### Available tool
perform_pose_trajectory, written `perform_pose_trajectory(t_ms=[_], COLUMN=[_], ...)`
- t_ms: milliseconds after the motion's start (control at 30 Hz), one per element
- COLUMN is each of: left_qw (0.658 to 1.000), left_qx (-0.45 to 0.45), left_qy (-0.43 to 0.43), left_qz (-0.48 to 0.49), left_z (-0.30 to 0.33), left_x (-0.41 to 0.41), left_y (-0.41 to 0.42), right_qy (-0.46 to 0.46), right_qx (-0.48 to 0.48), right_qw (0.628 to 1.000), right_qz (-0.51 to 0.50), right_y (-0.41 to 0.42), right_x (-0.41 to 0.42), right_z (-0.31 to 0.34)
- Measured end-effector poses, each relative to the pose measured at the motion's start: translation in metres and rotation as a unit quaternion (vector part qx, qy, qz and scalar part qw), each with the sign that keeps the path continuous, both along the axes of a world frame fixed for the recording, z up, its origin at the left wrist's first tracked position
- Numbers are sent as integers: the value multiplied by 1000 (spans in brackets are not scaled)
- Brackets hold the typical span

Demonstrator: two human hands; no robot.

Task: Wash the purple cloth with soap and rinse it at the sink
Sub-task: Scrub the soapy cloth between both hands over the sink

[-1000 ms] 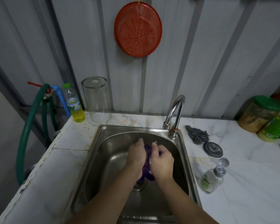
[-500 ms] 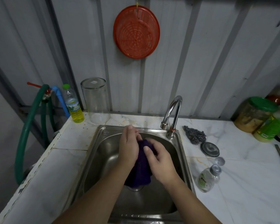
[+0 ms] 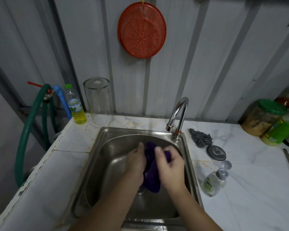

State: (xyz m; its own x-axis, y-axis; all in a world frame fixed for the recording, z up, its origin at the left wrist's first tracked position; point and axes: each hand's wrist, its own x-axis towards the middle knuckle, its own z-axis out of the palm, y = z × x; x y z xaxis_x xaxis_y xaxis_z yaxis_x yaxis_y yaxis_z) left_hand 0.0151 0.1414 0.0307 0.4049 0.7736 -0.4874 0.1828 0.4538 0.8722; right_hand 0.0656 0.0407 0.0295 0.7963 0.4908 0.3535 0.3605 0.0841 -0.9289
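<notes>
We see both hands down in the steel sink (image 3: 97, 164), with the purple cloth (image 3: 151, 174) bunched between them over the basin. The left hand (image 3: 135, 161) grips the cloth from its left side, fingers curled into the fabric. The right hand (image 3: 171, 165) grips it from the right, its fingers folded over the upper part of the cloth; the fingertips are blurred. A fold of cloth pokes up between the 2 hands and the rest hangs down toward the drain (image 3: 141, 191), which it partly hides.

The tap (image 3: 178, 114) stands at the sink's back right corner, its spout curving over the basin above the hands; we cannot tell whether water is running.

On the counter (image 3: 240, 189) right of the sink lie a steel scourer (image 3: 200, 138), a round metal lid (image 3: 216, 153), a small cap (image 3: 226, 164) and a small soap bottle (image 3: 213, 185) on its side. Further right stand a green-lidded jar (image 3: 262, 117) and a green bottle (image 3: 280, 129).

At the back left stand an upturned clear glass (image 3: 98, 100) and a bottle of yellow liquid (image 3: 75, 105), with a green hose (image 3: 27, 130) beyond the counter's edge. A red basket (image 3: 141, 30) hangs on the wall (image 3: 207, 55) above.
</notes>
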Motion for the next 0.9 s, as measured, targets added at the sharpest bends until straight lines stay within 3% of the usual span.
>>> perform_pose_trajectory(t_ms=[67, 100, 200, 300, 367, 433, 533, 633, 767, 900], left_qw=[1000, 1000, 999, 988, 975, 968, 977, 989, 971, 963], left_qx=[-11, -11, 39, 157, 220, 250, 213, 145, 183, 199], left_qy=[11, 6, -9, -4, 1, 12, 13, -38, -74, -49], left_qz=[-2, -3, 5, -10, -13, 6, 16, -13, -136, -178], left_z=[7, 8, 8, 0, 0, 4, 8, 4, -3, 6], left_x=[8, 12, 18, 19, 19, 22, 25, 20, 13, 9], left_y=[8, 9, -2, -18, -19, -10, 3, -6, -12, 4], right_qy=[-198, -227, -86, 75, 63, -11, -94, 8, 116, 239], right_qx=[-33, -43, -67, -182, -201, -130, -46, -69, -139, -87], right_qw=[979, 973, 991, 972, 968, 982, 992, 992, 977, 966], right_qz=[24, 20, -76, -125, -136, -134, -75, -106, -116, -33], right_y=[0, 3, 18, 30, 30, 26, 21, 23, 17, 8], right_x=[-8, -10, 0, 32, 37, 20, -9, 10, 35, 35], right_z=[-10, -14, -11, 0, 3, 1, -7, -9, -21, -31])
